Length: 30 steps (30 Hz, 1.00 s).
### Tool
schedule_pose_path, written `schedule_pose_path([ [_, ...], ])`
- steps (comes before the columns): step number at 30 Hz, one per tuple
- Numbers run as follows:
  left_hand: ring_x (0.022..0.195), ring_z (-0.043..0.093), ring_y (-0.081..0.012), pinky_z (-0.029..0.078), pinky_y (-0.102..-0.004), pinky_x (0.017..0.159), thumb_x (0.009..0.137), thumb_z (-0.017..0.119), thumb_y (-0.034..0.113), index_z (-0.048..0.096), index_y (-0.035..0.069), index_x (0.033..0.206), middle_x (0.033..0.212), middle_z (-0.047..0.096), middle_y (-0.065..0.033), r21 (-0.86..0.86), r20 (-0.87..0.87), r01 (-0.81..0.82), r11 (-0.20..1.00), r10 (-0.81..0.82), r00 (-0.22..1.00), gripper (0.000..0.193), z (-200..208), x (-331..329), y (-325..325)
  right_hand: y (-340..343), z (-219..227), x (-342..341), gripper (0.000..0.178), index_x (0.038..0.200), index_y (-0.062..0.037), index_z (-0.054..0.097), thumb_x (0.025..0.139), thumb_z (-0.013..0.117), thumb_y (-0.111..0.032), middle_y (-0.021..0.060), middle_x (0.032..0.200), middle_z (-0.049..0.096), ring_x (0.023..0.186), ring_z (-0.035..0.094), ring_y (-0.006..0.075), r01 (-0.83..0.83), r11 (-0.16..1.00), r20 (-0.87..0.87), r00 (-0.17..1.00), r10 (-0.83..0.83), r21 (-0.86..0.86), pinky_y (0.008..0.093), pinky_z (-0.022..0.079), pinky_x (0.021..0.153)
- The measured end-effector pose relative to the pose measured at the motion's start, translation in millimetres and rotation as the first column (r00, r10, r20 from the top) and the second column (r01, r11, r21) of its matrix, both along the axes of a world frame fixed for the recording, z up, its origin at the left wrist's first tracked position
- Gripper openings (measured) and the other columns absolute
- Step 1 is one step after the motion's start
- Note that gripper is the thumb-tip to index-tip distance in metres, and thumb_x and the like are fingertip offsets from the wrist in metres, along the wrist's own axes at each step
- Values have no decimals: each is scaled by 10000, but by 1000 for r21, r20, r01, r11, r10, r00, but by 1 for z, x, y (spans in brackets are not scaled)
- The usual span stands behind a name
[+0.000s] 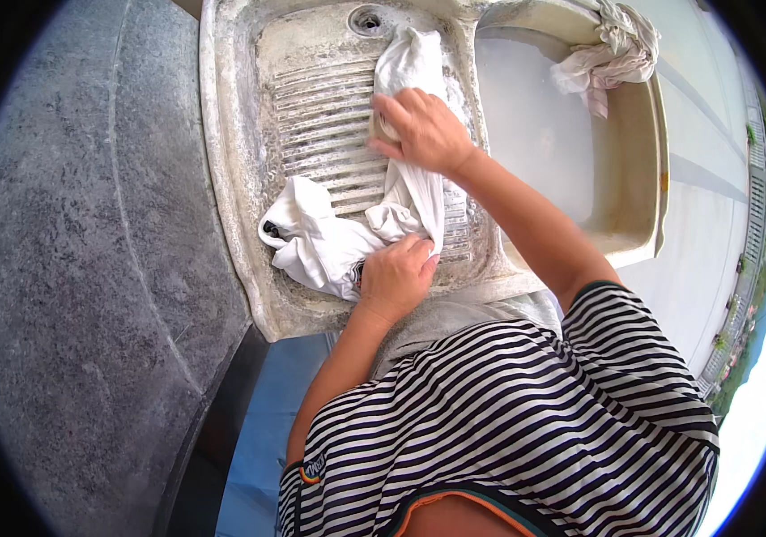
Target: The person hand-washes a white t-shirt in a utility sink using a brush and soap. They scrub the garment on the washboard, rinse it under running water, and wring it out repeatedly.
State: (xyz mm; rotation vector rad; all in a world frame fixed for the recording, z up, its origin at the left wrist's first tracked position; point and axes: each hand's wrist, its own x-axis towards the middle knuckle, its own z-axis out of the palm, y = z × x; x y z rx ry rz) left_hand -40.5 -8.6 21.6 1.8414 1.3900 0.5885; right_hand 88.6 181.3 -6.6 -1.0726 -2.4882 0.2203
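Note:
A white garment [316,237] lies twisted along the ridged washboard [329,125] of an old stone wash sink. Its near left part is bunched up, with a small dark patch showing. My left hand [396,279] is closed on the cloth near the sink's front edge. Farther up, my right hand [432,134] curls over a pale beige block, which looks like a bar of soap [383,128], pressed against the stretched cloth. Motion blurs its fingers, and they partly hide the block.
Right of the washboard, a deep basin [660,179] holds cloudy water. Wrung pale cloths [620,54] hang over its far right corner. A drain hole [367,20] sits at the washboard's far end. A dark grey stone counter [88,251] adjoins on the left.

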Motion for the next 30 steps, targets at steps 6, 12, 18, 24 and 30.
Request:
schedule_pose_path([
  [6, 706, 670, -303, 527, -420, 596, 866, 726, 218, 672, 91, 928, 850, 652, -68, 61, 6, 9, 998, -10, 1000, 151, 3, 1, 4, 160, 0, -7, 537, 1180, -62, 582, 918, 624, -529, 209, 1021, 696, 922, 699, 391, 329, 900, 261, 931, -257, -287, 502, 570, 809],
  [12, 720, 679, -294, 538, -406, 604, 878, 721, 239, 703, 85, 914, 840, 661, -78, 105, -7, -28, 994, 28, 1000, 160, -4, -2, 0, -17, 39, 0, 573, 1191, -118, 550, 890, 639, -597, 131, 872, 569, 782, 635, 304, -169, 983, 41, 984, 172, -78, 429, 534, 752],
  [18, 678, 653, -250, 519, -390, 583, 874, 720, 195, 675, 77, 862, 763, 617, -55, 150, 81, -34, 988, 22, 997, 126, -1, 4, 8, 93, -15, -17, 473, 1215, -97, 550, 959, 618, -489, 189, 955, 660, 902, 690, 358, 188, 982, 246, 950, -190, 36, 449, 570, 826],
  [24, 645, 650, -272, 522, -395, 563, 908, 699, 229, 673, 72, 850, 743, 623, -63, 115, 71, -80, 990, 72, 995, 169, -3, 0, 6, 118, 10, -45, 496, 1235, -67, 568, 950, 635, -467, 206, 960, 684, 894, 718, 369, 273, 941, 286, 935, -211, -198, 472, 597, 792],
  [30, 654, 663, -279, 530, -402, 574, 918, 683, 226, 682, 80, 856, 783, 668, -73, 149, -32, -19, 989, 24, 999, 159, -11, 0, -1, -67, 39, 9, 479, 1156, -158, 587, 841, 719, -494, 67, 859, 542, 791, 612, 242, -324, 940, 50, 942, 331, -109, 402, 521, 721],
])
